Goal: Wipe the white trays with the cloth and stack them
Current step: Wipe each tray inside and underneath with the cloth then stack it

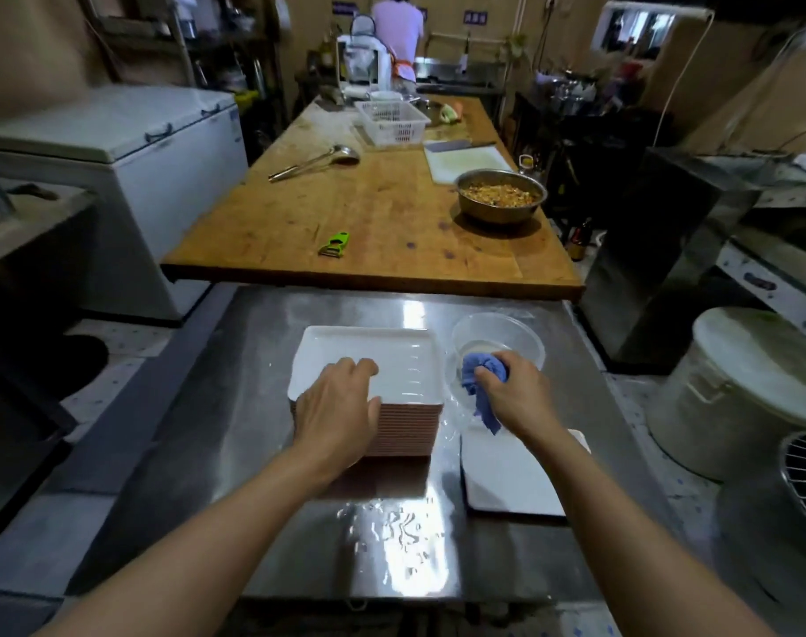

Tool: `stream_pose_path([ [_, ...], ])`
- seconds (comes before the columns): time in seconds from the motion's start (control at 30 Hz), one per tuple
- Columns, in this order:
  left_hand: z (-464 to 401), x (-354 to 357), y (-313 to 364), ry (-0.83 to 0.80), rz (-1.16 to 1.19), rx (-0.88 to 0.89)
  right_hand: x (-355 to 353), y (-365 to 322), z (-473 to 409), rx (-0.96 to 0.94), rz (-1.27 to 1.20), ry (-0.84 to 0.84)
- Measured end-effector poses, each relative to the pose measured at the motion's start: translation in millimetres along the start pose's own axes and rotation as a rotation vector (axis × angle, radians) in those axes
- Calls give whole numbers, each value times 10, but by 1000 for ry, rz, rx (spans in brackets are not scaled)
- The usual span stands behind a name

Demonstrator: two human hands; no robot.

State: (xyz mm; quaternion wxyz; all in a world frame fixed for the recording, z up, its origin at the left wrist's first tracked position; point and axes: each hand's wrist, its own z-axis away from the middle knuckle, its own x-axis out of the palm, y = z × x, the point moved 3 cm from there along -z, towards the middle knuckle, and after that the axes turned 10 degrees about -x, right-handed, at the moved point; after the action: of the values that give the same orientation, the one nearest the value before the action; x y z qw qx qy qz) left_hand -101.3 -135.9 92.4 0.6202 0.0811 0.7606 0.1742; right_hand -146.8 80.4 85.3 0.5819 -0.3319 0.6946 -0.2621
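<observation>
Only one view is given here, so nothing is shared with a second camera. It's worn on the head and is aimed forward and down, so the steel surface (254, 429) is seen from above at close range, with both forearms running up into frame from the bottom edge. The left hand (336, 402) and right hand (516, 397) are caught near the middle, pretty close to the lens. A wide-angle lens is used, so the edges get bent and stretched. Farther off, the wooden surface (368, 209) is seen stretching away, and the back of the room is reached at the top.
</observation>
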Motion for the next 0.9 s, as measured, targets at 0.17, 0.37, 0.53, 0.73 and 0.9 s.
stream_pose_path([
  [0.17,-314,-107,-628,-60,10,-169,392,-331,-71,-3,96,103],
  [0.37,-513,10,-956,-230,72,-245,817,-537,-34,-9,424,-13],
  [0.53,-571,105,-1000,-296,163,-234,991,-469,97,-22,468,-97],
  [0.73,-615,118,-1026,-289,192,-217,1064,-438,-297,82,464,-51],
  [0.9,-623,123,-1037,-287,162,-207,1184,-467,-482,-21,493,-50],
])
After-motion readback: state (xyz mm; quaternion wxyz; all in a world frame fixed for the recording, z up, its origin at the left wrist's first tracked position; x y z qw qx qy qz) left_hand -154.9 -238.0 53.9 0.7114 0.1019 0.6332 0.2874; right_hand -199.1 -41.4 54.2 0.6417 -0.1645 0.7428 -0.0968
